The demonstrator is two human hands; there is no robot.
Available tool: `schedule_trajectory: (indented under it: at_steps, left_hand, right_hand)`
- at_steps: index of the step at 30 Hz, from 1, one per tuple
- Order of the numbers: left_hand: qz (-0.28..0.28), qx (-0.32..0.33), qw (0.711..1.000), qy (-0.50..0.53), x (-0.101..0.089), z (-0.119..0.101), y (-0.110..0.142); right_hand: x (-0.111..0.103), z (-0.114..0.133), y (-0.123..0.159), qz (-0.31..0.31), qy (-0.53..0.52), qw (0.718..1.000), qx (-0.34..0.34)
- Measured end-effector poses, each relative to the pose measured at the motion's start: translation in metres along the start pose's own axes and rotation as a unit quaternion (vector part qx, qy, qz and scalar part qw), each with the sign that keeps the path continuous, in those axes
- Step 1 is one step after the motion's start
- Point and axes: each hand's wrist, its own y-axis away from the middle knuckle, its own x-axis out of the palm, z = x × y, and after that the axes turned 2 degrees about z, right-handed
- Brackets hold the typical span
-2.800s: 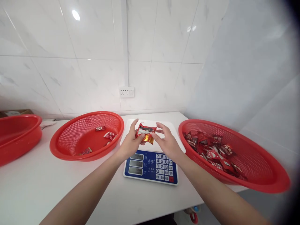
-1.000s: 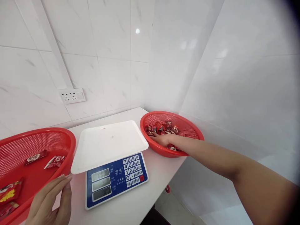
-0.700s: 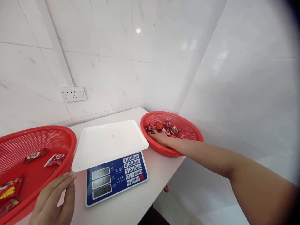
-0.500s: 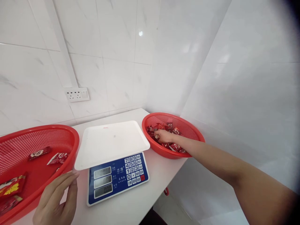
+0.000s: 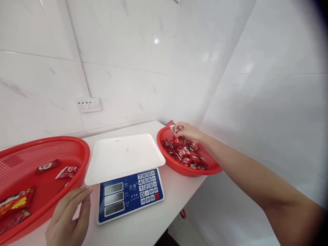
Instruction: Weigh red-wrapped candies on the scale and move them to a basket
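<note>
Pinching a red packet (image 5: pixel 170 125), the right grip (image 5: pixel 188 131) has a basket (image 5: pixel 176 166) beneath, the left grip (image 5: pixel 67 217) slightly open, empty

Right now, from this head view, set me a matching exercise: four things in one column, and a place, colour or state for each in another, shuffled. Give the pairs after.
Column one
1. Left hand
2. Right hand
3. Scale pan
4. Wall socket

Column two
A. White, with a small red mark near its far edge
B. Beside the left-hand basket, no packet visible in it
C. Mounted on the tiled wall
D. Holding a red packet by the right-hand basket

Pairs: 1-B, 2-D, 3-A, 4-C
</note>
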Motion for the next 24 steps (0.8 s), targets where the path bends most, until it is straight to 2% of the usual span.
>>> schedule_trajectory:
  at_steps: [2, 4, 6, 9, 12, 14, 16, 21, 24]
  left_hand:
    - [0.015, 0.036, 0.999, -0.029, -0.003, -0.007, -0.006]
    - [0.024, 0.060, 0.997, -0.043, -0.006, -0.011, -0.009]
    - [0.028, 0.062, 0.997, -0.043, -0.008, -0.012, -0.011]
    - [0.034, 0.047, 0.997, -0.050, -0.010, -0.010, -0.010]
    - [0.034, 0.044, 0.997, -0.050, -0.011, -0.007, -0.010]
    - [0.020, 0.051, 0.998, -0.042, -0.011, -0.006, -0.010]
    - [0.008, 0.055, 0.998, -0.035, -0.010, -0.006, -0.010]
    - [0.018, 0.052, 0.998, -0.011, -0.008, -0.009, -0.008]
    - [0.023, 0.041, 0.999, 0.002, -0.008, -0.010, -0.008]
  right_hand:
    - [0.015, 0.024, -0.004, 0.031, -0.008, 0.998, -0.051]
    - [0.037, 0.048, -0.006, 0.071, 0.027, 0.990, -0.121]
    - [0.063, 0.069, -0.007, 0.102, 0.099, 0.972, -0.185]
    - [0.099, 0.091, -0.006, 0.161, 0.183, 0.938, -0.245]
    - [0.120, 0.105, -0.004, 0.219, 0.224, 0.908, -0.278]
    - [0.122, 0.111, -0.003, 0.232, 0.239, 0.900, -0.281]
    - [0.117, 0.113, -0.002, 0.231, 0.236, 0.905, -0.268]
    - [0.098, 0.111, 0.001, 0.156, 0.173, 0.946, -0.224]
    - [0.089, 0.105, 0.005, 0.109, 0.086, 0.971, -0.194]
